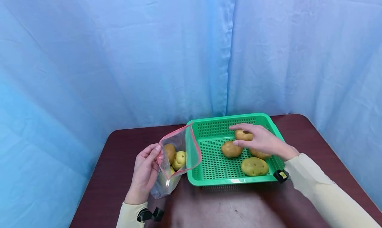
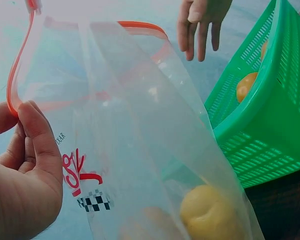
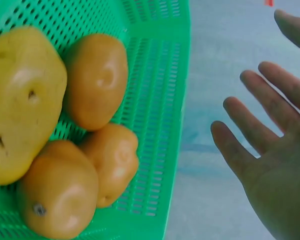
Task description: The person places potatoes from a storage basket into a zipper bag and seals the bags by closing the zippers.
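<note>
My left hand (image 1: pixel 141 176) pinches the red zip rim of a clear zip bag (image 1: pixel 195 155) between thumb and fingers. The bag's mouth gapes, and several yellow and brown potatoes (image 1: pixel 179 160) lie inside. In the left wrist view the film (image 2: pixel 140 125) shows red lettering and a checkered print. My right hand (image 1: pixel 264 140) is above the green basket, fingers extended, holding nothing. Below it sit a yellow potato (image 1: pixel 255 166) and brown potatoes (image 1: pixel 231 149), one partly hidden by the hand. The right wrist view shows this hand (image 3: pixel 275 150) spread apart from the potatoes.
The green slotted basket (image 1: pixel 235 181) stands on a dark wooden table (image 1: pixel 104 175), right of the bag, whose mouth overlaps the basket's left rim. Pale blue curtains (image 1: pixel 167 55) hang behind the table and along both sides.
</note>
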Demonstrator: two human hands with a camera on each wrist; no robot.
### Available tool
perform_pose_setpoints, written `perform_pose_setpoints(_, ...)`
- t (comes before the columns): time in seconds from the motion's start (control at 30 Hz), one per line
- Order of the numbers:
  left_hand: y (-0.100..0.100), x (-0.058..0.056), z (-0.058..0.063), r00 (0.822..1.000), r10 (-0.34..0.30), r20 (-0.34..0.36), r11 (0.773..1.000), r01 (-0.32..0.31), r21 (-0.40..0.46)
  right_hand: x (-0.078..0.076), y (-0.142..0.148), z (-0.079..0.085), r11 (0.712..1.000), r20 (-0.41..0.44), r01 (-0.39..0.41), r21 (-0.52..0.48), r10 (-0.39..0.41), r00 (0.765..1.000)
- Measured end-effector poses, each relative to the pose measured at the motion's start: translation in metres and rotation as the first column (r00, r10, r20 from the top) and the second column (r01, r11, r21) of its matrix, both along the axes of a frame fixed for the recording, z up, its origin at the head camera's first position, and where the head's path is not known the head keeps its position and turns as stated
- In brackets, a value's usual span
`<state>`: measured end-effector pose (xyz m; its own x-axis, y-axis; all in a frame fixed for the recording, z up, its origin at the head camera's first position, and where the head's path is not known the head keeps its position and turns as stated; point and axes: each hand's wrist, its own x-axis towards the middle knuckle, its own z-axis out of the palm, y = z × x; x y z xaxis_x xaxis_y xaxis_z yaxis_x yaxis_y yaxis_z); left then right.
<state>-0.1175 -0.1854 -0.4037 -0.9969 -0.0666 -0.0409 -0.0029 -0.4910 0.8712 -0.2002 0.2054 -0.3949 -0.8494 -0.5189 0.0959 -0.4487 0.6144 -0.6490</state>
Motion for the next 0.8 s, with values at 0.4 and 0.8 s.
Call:
perform_pose_setpoints(0.4, -0.002, 0.0, -0.001, 1.0, 0.011, -0.005, 1.0, -0.011, 0.018, -0.031, -0.002, -0.018, 0.997, 0.161, -0.081, 0.019, 0.077, 0.984)
perform_pose_setpoints(0.8, -0.001, 0.005, -0.003, 1.0, 0.001, -0.012, 1.0, -0.001, 0.028, -0.043, -0.003, -0.043, 0.982, 0.279, -0.188, -0.016, 0.185, 0.942)
